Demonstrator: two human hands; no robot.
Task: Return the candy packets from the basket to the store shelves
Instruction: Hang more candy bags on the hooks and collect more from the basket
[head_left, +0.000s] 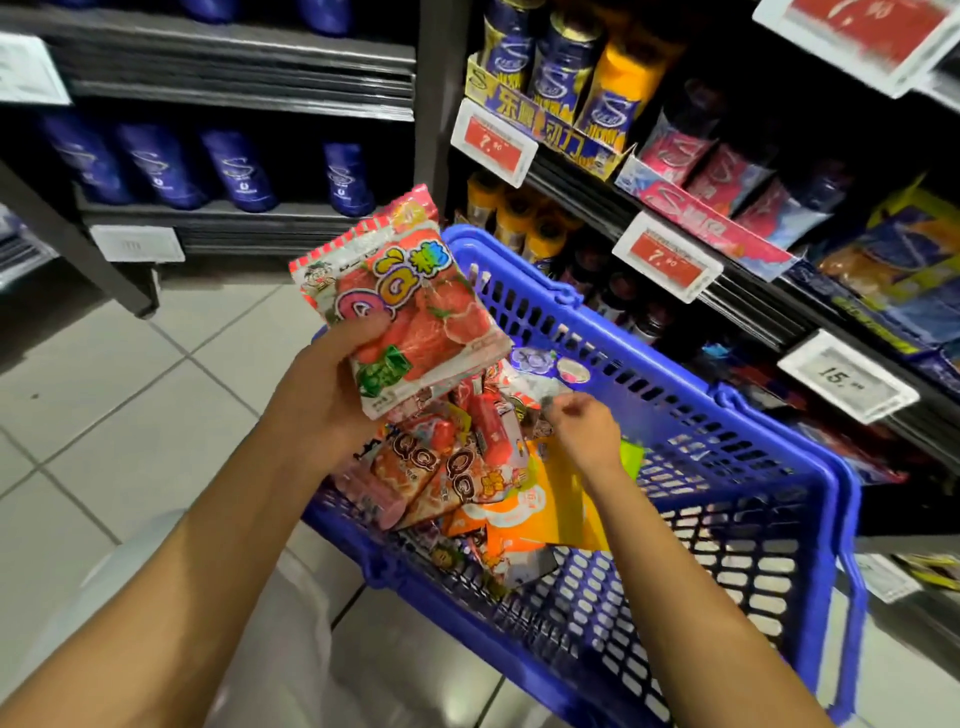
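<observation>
We see a blue basket (727, 467) on the tiled floor, holding a heap of candy packets (467, 467), several marked "QQ". Our left hand (332, 384) grips a red strawberry packet (405, 312), also "QQ", raised above the basket's far-left corner. Our right hand (582, 421) hovers over the heap, fingers loosely curled, holding nothing. Shelf price tags (493, 143) read "7." and "15."
</observation>
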